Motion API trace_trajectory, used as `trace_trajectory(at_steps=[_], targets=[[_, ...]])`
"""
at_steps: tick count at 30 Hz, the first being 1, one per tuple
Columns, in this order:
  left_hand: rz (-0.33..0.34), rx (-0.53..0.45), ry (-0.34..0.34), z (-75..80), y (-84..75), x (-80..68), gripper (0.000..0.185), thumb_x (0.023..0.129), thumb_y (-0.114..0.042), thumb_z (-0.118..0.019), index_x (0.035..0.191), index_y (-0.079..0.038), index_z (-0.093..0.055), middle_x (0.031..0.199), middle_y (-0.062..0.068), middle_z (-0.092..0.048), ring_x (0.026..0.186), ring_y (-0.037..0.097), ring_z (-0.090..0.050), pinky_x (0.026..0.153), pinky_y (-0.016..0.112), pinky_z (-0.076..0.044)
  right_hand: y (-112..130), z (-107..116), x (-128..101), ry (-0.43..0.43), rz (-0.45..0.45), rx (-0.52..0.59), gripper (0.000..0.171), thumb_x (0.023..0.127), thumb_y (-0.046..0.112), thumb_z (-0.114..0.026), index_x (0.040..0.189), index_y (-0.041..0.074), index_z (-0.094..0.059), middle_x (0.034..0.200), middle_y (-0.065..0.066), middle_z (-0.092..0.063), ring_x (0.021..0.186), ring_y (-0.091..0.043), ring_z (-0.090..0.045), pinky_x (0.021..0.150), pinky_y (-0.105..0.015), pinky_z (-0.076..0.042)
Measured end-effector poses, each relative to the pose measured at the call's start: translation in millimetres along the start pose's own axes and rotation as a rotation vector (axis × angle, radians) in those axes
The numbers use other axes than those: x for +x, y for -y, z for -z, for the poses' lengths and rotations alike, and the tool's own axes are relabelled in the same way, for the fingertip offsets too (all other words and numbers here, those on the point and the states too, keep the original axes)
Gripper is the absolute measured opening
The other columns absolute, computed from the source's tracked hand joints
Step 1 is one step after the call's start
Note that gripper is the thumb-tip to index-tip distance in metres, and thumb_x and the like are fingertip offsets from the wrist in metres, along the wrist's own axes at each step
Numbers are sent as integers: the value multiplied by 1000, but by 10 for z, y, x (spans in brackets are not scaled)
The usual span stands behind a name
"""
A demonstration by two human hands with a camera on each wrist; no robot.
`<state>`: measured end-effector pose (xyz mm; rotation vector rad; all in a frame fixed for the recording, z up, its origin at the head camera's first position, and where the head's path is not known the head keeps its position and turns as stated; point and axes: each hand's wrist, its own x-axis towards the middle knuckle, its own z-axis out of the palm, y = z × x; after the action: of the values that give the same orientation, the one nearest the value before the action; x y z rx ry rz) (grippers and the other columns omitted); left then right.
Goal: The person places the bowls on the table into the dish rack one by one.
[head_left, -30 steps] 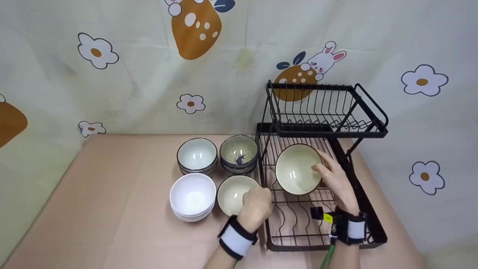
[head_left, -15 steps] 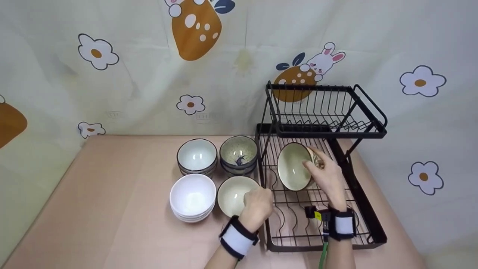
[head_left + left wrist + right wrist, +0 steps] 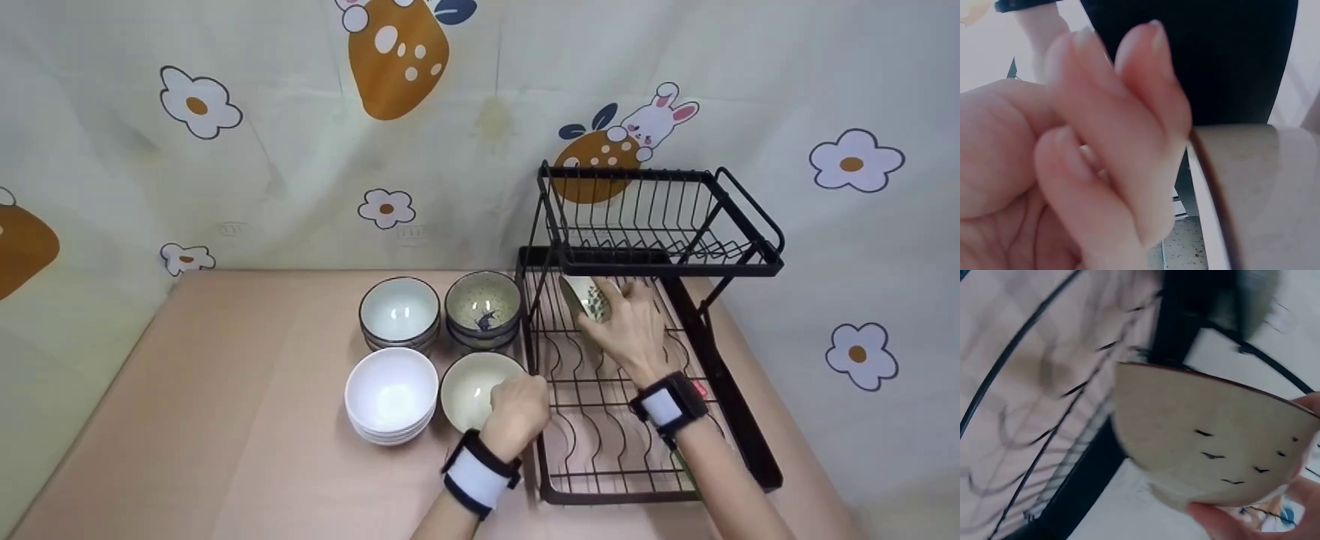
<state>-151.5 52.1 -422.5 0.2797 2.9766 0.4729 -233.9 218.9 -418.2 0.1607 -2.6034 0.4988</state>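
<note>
Pink table and a flowery curtain sit behind it all, and the right hand has its fingers wrapped around a speckled bowl, tipped on its side at the far end of the black rack, just under the top shelf. It looks like the bowl must slide down between the wires without bumping that shelf; nearer slots are open. The left hand curls on the rim of the cream bowl just left of the rack.
</note>
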Motion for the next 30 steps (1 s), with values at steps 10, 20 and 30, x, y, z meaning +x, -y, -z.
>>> trace_trajectory(at_steps=[10,20,30], targets=[[8,-32,23,11,23,19,8,80,-5,-63,76,-8,-70,84,8,-72,73,23,-65,57,39,-55,-192,-405,208,-154,455,-269,81,60,37,-87,133,27,-51,131,-30,-44,70,-30,-55,39,-31,-46],[20,-45,38,-4,18,19,7,79,-5,-64,79,-7,-70,88,9,-72,76,25,-66,61,40,-55,-267,-721,278,-176,624,-461,81,55,39,-89,128,24,-56,118,-19,-46,73,-28,-57,40,-31,-49],[21,-52,28,14,32,34,6,78,-5,-64,79,-7,-70,87,10,-72,76,27,-66,63,41,-54,-210,-896,376,-267,652,-454,69,59,27,-86,122,20,-60,125,-20,-50,95,-35,-59,63,-42,-54]])
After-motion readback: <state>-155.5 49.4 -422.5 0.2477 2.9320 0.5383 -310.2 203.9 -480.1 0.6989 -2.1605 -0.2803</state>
